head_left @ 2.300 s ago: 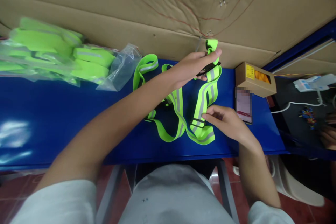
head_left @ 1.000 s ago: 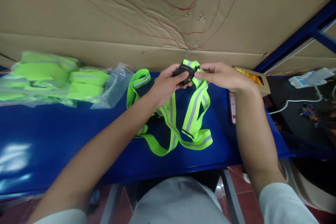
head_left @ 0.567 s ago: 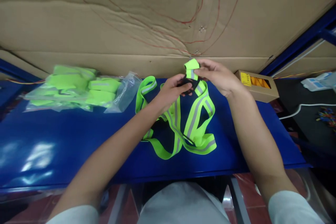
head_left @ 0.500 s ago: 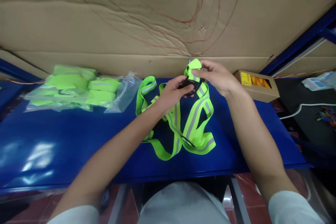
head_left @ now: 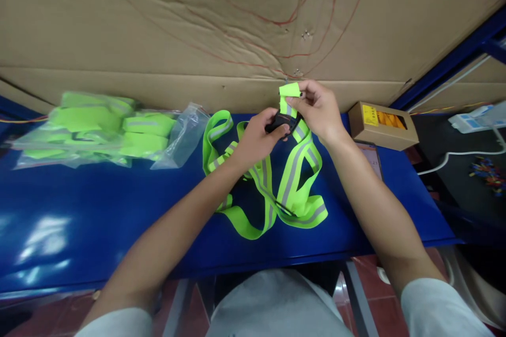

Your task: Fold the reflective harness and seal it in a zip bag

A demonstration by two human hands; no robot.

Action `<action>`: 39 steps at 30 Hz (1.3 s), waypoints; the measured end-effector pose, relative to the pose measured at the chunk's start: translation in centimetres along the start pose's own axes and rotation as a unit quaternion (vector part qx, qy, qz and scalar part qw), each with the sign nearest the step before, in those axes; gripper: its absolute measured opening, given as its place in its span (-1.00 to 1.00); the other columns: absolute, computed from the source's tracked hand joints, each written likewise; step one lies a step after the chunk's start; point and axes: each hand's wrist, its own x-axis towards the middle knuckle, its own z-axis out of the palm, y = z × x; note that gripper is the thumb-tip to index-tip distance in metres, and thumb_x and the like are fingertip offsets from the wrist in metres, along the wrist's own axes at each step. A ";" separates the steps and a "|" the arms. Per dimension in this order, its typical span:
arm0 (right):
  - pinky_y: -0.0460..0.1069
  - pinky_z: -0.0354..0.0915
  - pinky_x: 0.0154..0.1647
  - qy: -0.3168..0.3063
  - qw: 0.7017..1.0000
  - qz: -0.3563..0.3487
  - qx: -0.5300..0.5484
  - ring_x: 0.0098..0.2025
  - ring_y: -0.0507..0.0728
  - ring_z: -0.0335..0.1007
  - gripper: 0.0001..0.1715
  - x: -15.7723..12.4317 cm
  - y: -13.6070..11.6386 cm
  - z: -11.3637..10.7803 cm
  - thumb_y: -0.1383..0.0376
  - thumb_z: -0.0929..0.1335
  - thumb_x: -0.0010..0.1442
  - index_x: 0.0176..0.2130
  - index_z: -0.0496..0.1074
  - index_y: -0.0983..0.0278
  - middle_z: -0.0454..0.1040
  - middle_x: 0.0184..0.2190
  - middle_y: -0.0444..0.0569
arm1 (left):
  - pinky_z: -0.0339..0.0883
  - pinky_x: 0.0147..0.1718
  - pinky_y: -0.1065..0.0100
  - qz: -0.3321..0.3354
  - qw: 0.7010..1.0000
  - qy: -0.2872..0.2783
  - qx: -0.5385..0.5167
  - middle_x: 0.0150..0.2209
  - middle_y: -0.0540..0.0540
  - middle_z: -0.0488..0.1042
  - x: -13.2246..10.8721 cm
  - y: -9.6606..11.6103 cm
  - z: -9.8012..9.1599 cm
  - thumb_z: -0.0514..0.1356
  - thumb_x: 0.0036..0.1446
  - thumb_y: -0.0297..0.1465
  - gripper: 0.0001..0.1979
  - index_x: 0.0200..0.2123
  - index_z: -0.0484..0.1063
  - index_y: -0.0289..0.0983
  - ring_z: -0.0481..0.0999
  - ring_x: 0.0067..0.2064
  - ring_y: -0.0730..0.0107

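Observation:
A neon-yellow reflective strap [head_left: 292,174] with a grey stripe lies in loose loops on the blue table [head_left: 166,221]. My left hand [head_left: 261,137] is closed around a black plastic buckle [head_left: 282,123] joined to the strap. Just above it, my right hand [head_left: 316,108] pinches the strap's folded end [head_left: 290,90] between thumb and fingers. This end rises from the buckle. The left fingers partly cover the buckle, so how the strap is threaded there cannot be made out.
At the left lie clear plastic bags [head_left: 93,121] of folded neon straps. A cardboard box [head_left: 383,125] with a yellow label stands back right, near a phone-like flat object [head_left: 369,158] partly behind my right arm. A cardboard panel [head_left: 158,37] with red wires rises behind the table.
My right hand has drawn the strap's end up from the buckle, so a longer straight piece shows. My left hand keeps hold of the buckle. The view has shifted slightly.

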 end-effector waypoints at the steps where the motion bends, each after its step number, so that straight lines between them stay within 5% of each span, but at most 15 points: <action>1: 0.02 0.40 -0.25 0.010 1.000 0.001 0.000 -0.32 0.08 0.42 -0.53 0.0 0.0 0.1 -0.10 0.56 0.18 -0.19 0.51 0.18 0.54 -0.32 -0.10 | 0.45 -0.30 0.41 0.010 1.000 0.005 0.007 -0.34 -0.04 0.57 0.0 0.0 -0.1 0.36 0.19 -0.52 -0.90 -0.25 0.49 -0.28 0.58 -0.33 0.40; 4: 0.01 0.39 -0.30 -0.001 0.999 0.034 0.005 -0.36 0.08 0.41 -0.40 -0.2 -0.5 -0.3 -0.23 0.55 0.14 -0.13 0.51 0.15 0.53 -0.37 -0.13 | 0.41 -0.32 0.43 -0.005 1.000 -0.015 -0.024 -0.34 -0.04 0.58 0.2 0.2 -0.7 0.38 0.20 -0.48 -0.89 -0.23 0.51 -0.30 0.58 -0.35 0.43; 8: 0.00 0.42 -0.30 -0.112 0.983 0.146 -0.008 -0.33 0.10 0.48 -0.27 -0.5 -1.8 -2.3 -0.40 0.42 0.16 -0.18 0.57 0.17 0.57 -0.37 -0.10 | 0.33 -0.39 0.49 -0.019 0.996 -0.015 -0.081 -0.32 -0.03 0.59 0.2 0.7 -1.3 0.34 0.24 -0.45 -0.90 -0.17 0.53 -0.30 0.58 -0.38 0.50; 12: 0.01 0.42 -0.27 -0.188 0.961 0.196 -0.045 -0.30 0.11 0.49 -0.35 -0.6 -3.3 -4.3 -0.34 0.44 0.19 -0.31 0.63 0.16 0.62 -0.33 -0.06 | 0.29 -0.42 0.49 0.000 0.996 0.015 -0.084 -0.31 -0.02 0.59 0.1 1.1 -1.2 0.33 0.23 -0.49 -0.92 -0.20 0.51 -0.29 0.57 -0.39 0.52; 18: 0.04 0.41 -0.13 -0.195 0.963 0.178 -0.048 -0.20 0.13 0.51 -0.55 -0.7 -4.6 -5.1 -0.17 0.51 0.21 -0.32 0.64 0.14 0.63 -0.28 -0.08 | 0.36 -0.34 0.46 -0.017 0.992 -0.028 -0.125 -0.28 -0.04 0.59 -0.1 0.9 -1.3 0.41 0.19 -0.39 -0.82 -0.16 0.54 -0.28 0.59 -0.33 0.48; 28: 0.02 0.34 -0.29 -0.225 0.956 0.189 0.003 -0.34 0.08 0.40 -0.48 -1.1 -4.5 -5.3 -0.17 0.61 0.01 -0.24 0.67 0.14 0.58 -0.34 -0.10 | 0.50 -0.23 0.41 -0.079 0.952 -0.097 -0.279 -0.29 -0.04 0.54 0.1 0.7 -1.7 0.52 0.07 -0.38 -0.72 -0.16 0.60 -0.28 0.55 -0.29 0.46; 39: 0.04 0.22 -0.34 -0.209 0.936 0.187 -0.213 -0.39 0.10 0.33 -0.66 -0.5 -3.2 -5.8 0.00 0.54 0.18 -0.38 0.62 0.20 0.55 -0.43 -0.09 | 0.49 -0.35 0.45 -0.039 0.969 -0.060 -0.237 -0.33 -0.04 0.49 -0.4 3.6 -2.8 0.40 0.20 -0.45 -0.92 -0.24 0.57 -0.27 0.49 -0.36 0.47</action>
